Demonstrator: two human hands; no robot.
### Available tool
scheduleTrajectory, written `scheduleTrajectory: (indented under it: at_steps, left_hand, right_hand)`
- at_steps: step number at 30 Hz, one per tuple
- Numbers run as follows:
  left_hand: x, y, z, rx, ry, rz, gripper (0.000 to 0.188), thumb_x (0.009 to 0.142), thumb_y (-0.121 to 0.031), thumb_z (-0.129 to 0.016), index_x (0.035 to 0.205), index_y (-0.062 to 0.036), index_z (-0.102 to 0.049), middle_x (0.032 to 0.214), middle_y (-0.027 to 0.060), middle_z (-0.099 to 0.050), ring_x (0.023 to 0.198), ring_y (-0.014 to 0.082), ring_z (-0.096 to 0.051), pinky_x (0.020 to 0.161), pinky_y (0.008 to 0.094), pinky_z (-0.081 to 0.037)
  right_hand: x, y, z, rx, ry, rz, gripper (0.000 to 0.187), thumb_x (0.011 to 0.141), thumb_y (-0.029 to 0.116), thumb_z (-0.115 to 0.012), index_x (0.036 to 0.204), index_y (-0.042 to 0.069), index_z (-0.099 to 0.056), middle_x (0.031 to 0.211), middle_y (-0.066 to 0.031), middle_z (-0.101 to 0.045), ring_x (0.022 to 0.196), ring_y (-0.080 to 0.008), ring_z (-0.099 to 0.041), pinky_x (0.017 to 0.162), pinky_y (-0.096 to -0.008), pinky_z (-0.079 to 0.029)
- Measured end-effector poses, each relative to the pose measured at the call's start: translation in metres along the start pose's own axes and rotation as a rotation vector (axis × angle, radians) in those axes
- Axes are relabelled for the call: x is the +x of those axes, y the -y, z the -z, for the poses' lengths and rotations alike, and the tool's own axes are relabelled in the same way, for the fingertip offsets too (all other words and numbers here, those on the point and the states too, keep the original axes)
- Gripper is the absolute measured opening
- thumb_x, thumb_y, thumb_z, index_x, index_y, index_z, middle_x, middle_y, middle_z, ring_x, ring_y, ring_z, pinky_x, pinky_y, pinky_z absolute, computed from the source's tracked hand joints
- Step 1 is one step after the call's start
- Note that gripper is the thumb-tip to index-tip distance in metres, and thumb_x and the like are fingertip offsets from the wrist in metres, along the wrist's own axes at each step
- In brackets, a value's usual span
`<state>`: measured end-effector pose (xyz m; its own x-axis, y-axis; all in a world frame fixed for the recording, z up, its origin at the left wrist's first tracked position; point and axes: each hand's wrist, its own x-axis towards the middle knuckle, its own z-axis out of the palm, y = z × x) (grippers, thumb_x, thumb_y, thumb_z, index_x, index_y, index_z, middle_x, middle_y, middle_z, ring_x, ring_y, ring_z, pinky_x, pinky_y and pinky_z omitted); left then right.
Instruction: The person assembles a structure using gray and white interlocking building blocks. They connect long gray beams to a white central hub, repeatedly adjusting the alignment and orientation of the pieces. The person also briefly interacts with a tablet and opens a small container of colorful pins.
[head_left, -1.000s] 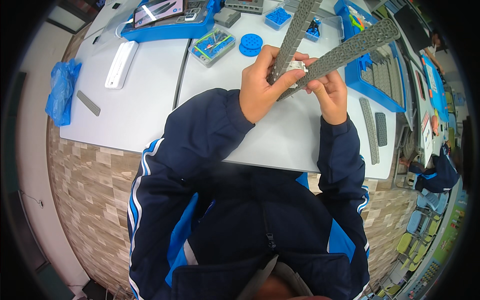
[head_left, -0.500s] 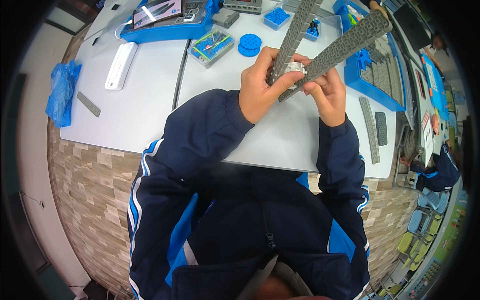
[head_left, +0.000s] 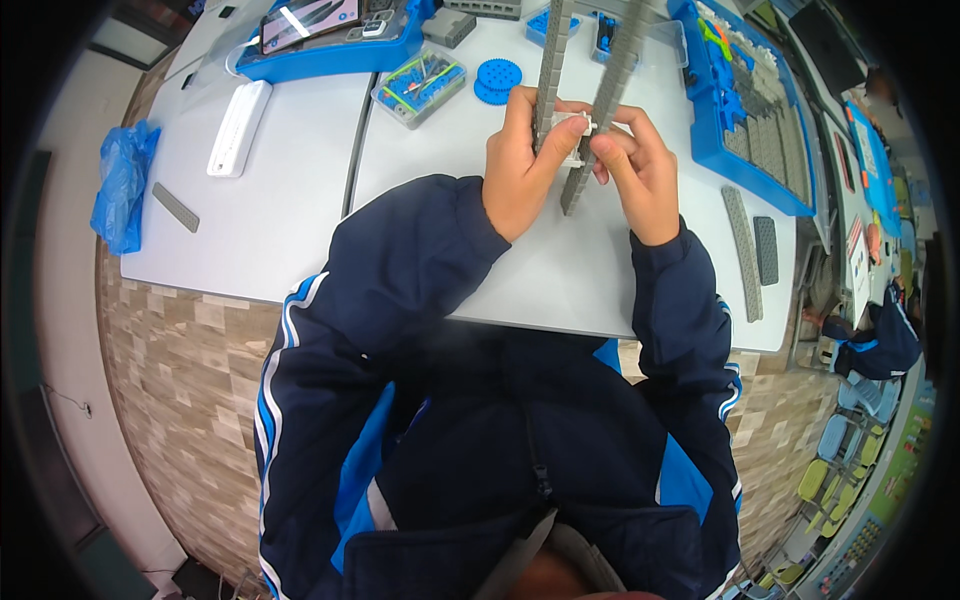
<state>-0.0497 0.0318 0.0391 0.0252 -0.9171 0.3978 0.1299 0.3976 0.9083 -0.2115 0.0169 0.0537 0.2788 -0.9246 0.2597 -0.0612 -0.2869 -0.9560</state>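
Note:
My left hand is closed around the lower part of a long grey perforated beam that stands up away from me. A second long grey beam stands beside it, tilted, its upper end blurred. My right hand pinches this one near its lower end with thumb and fingers. Between the two beams sits a small white connector piece, with my left thumb pressed on it. How firmly it joins the beams I cannot tell, as my fingers cover part of it.
Beyond my hands lie blue gear discs and a clear parts box. A blue tray holds a tablet. At right are a blue parts bin, a long grey beam and a short dark plate. A white case lies left.
Both beams have swung more upright, and the right one has turned edge-on with its upper end moved left. Both hands keep their hold; my right hand has shifted slightly left.

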Motion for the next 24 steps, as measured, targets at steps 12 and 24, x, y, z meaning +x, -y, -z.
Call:
scheduleTrajectory:
  at_steps: [12, 24]
  left_hand:
    - [0.000, 0.021, 0.002, 0.043, -0.041, 0.178, 0.038, 0.103, -0.036, -0.058, 0.110, -0.0005, -0.045, 0.090, 0.0147, -0.066, 0.084, 0.0167, -0.065, 0.071, 0.0305, -0.052]
    - [-0.004, 0.026, -0.004, -0.204, -0.080, 0.301, 0.041, 0.104, -0.038, -0.055, 0.111, -0.0003, -0.041, 0.097, 0.0141, -0.062, 0.090, 0.0176, -0.065, 0.070, 0.0337, -0.058]
  right_hand:
    - [0.004, -0.018, -0.004, 0.019, -0.001, -0.207, 0.031, 0.098, 0.030, -0.066, 0.111, 0.002, -0.063, 0.071, -0.0014, -0.066, 0.062, -0.0065, -0.053, 0.057, -0.0218, -0.043]
    - [-0.001, -0.039, -0.025, 0.115, -0.160, -0.120, 0.031, 0.102, 0.027, -0.062, 0.113, -0.002, -0.059, 0.087, -0.0040, -0.072, 0.068, -0.0044, -0.053, 0.061, -0.0208, -0.044]
